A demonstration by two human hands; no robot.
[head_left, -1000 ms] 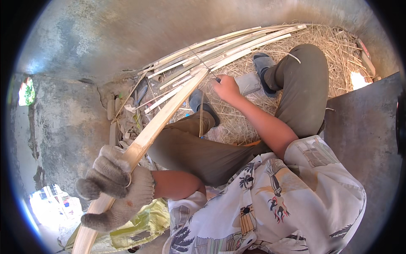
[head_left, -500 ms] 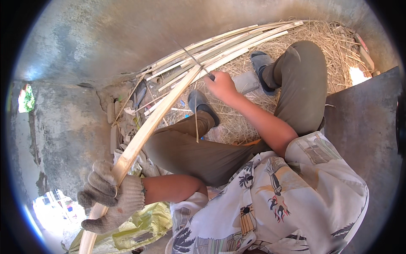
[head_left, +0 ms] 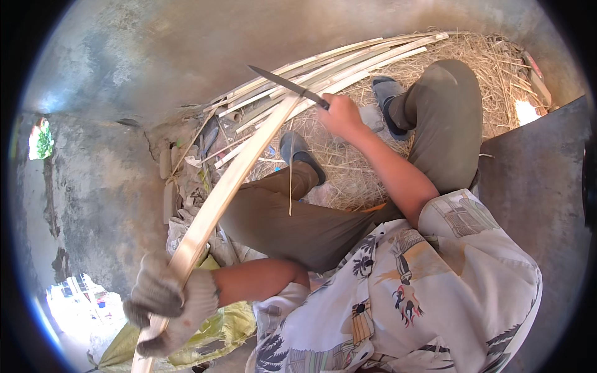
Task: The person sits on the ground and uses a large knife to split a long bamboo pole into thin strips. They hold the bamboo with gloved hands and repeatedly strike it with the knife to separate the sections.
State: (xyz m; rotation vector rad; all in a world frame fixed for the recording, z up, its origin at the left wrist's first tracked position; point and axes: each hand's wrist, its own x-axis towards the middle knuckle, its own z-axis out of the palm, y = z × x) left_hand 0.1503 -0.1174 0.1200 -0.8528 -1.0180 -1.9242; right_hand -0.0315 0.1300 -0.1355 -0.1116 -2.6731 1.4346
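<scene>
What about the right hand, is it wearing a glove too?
No, the right hand is bare; only the left hand wears a glove.

Dry straw [head_left: 482, 68] covers much of the floor [head_left: 339, 177], thickest toward the upper right. Along the far wall a loose bundle of long pale strips [head_left: 388, 55] lies on it, roughly side by side, some overlapping. Two dark slippers [head_left: 388, 94], worn on the person's feet, stand on the straw, well apart, with a grey block [head_left: 372, 115], partly hidden, beside the right one. To the left, mixed debris [head_left: 202, 155] litters the ground near the wall; further down lies a crumpled yellow-green sack [head_left: 233, 326].
</scene>
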